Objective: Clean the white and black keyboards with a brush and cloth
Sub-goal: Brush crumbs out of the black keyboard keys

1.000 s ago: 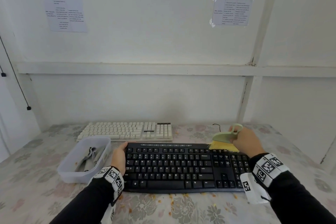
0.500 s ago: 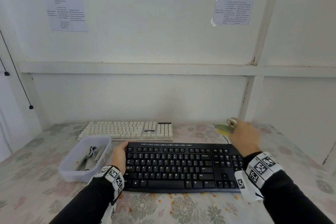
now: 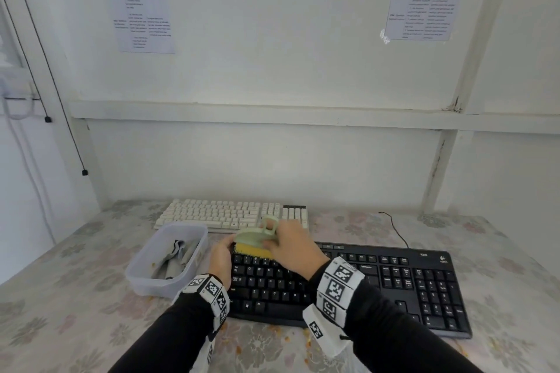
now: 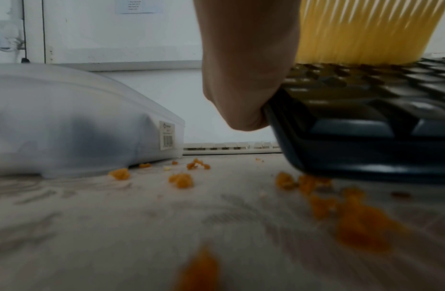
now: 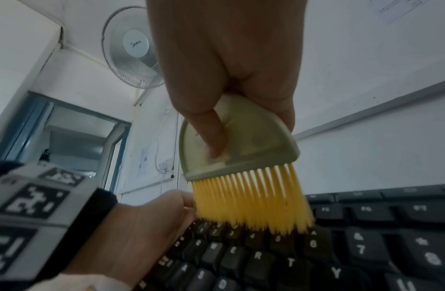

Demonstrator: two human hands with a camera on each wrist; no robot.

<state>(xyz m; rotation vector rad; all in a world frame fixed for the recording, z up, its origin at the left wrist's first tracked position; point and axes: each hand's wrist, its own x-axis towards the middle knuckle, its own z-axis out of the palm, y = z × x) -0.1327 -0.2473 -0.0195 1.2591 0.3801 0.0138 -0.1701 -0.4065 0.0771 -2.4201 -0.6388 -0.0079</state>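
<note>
Sweep brush (image 3: 256, 241), gripped in right hand (image 3: 295, 251), lightly along black keyboard (image 3: 394, 281) rows, left hand (image 3: 220, 260) gripping its edge.

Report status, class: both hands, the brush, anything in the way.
Right hand grips green-handled yellow-bristled brush, bristles on black keyboard's number row. Left hand holds its left edge. Orange crumbs litter floral tablecloth; nothing blocking.

Right hand (image 5: 231, 65) pinching brush (image 5: 241, 163) — yellow bristles on black keyboard (image 5: 340, 246)
</note>
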